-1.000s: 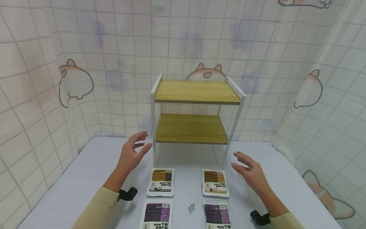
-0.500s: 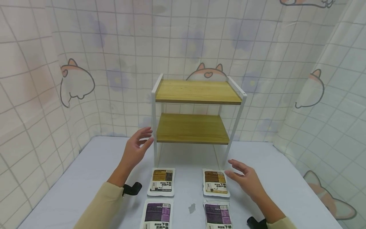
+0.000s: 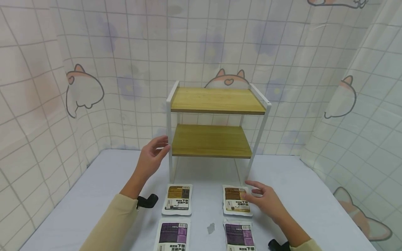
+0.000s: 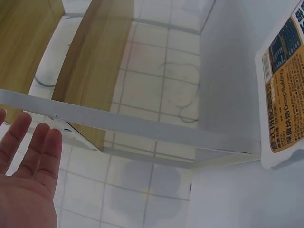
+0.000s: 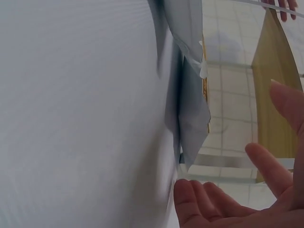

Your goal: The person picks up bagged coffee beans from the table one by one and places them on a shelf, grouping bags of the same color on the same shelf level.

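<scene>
My left hand (image 3: 149, 159) is at the left white post of a two-tier rack (image 3: 216, 101) with wooden shelves. Its fingers (image 4: 42, 154) are extended beside the post in the left wrist view; whether they touch it I cannot tell. My right hand (image 3: 265, 201) is at the right edge of a flat pouch with a brown and white label (image 3: 237, 204), thumb over its edge in the head view. The right wrist view shows that pouch side-on (image 5: 194, 114), with thumb and fingers spread apart near it. A matching brown-labelled pouch (image 3: 177, 200) lies to the left.
Two purple-labelled pouches, one left (image 3: 172, 233) and one right (image 3: 239, 235), lie nearer on the white tabletop (image 3: 78, 209). A small grey patch (image 3: 210, 228) is between them. Grid-patterned curtains (image 3: 141, 52) surround the table.
My right hand has moved left and down to the edge of the right brown-labelled pouch. My left hand has shifted slightly right and up to the rack's left post.
</scene>
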Action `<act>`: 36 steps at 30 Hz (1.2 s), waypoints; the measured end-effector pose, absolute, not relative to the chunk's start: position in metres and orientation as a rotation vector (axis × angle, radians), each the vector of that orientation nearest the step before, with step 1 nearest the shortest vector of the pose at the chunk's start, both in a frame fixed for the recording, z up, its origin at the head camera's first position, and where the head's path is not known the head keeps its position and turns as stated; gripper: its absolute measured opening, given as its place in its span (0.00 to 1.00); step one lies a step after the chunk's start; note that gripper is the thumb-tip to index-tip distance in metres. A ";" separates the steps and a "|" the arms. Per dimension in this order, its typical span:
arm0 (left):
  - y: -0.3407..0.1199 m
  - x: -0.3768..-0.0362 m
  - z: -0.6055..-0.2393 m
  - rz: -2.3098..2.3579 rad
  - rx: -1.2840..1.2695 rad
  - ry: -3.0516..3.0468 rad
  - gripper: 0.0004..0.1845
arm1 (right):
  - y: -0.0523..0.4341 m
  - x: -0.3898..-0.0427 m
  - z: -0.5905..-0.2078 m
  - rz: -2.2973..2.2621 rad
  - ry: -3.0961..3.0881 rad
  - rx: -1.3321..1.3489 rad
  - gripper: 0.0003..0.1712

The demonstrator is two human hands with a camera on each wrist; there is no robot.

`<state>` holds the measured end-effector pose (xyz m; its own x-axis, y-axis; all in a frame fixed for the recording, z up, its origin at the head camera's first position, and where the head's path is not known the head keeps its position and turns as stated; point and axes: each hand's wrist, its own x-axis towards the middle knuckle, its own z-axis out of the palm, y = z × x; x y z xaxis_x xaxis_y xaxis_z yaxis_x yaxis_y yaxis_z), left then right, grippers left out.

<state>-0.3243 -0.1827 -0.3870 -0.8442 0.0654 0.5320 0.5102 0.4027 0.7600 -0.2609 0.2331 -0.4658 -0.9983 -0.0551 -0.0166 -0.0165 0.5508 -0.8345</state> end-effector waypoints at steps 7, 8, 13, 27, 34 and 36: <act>-0.182 -0.326 -0.382 -1.454 -0.472 -2.241 0.24 | 0.228 -0.259 -0.464 -1.386 2.747 -0.034 0.41; -0.182 -0.326 -0.382 -1.459 -0.471 -2.238 0.23 | 0.228 -0.259 -0.464 -1.372 2.748 -0.030 0.41; -0.182 -0.327 -0.381 -1.461 -0.453 -2.241 0.21 | 0.225 -0.261 -0.463 -1.335 2.732 -0.021 0.40; -0.178 -0.328 -0.377 -1.478 -0.422 -2.216 0.18 | 0.219 -0.263 -0.461 -1.314 2.715 0.090 0.38; -0.177 -0.329 -0.376 -1.506 -0.412 -2.205 0.15 | 0.217 -0.267 -0.464 -1.258 2.742 0.081 0.34; -0.177 -0.330 -0.376 -1.519 -0.418 -2.196 0.15 | 0.217 -0.267 -0.463 -1.238 2.745 0.072 0.33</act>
<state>-0.3295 -0.1768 -0.3757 -0.8599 0.0005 0.5105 0.4778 0.3527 0.8045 -0.2670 0.2167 -0.4626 -0.9905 -0.0094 -0.1372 0.0967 0.6622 -0.7430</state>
